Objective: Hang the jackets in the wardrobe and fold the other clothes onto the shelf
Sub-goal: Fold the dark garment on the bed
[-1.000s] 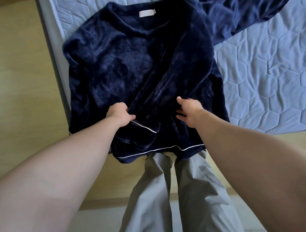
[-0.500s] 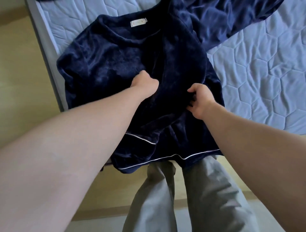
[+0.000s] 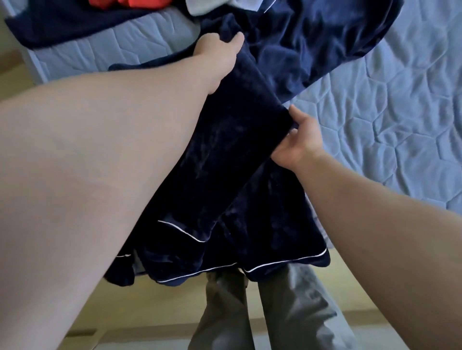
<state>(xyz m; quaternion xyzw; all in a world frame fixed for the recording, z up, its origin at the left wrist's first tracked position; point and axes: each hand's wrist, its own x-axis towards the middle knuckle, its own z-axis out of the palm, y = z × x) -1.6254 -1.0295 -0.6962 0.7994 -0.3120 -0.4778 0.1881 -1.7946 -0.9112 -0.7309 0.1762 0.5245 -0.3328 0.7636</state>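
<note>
Folded navy velvet top (image 3: pixel 225 160) on bed

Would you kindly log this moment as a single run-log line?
step: folding navy top on bed | left hand: grips its far end | right hand: grips its side edge

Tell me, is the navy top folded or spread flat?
Partly folded. The top is doubled into a narrow band, left hand gripping its far end, right hand its side edge.

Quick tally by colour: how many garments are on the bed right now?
Navy: 3, namely the held top, the right navy garment and the left navy garment
Red: 1, red garment
Grey: 1, grey garment
Total: 5
</note>
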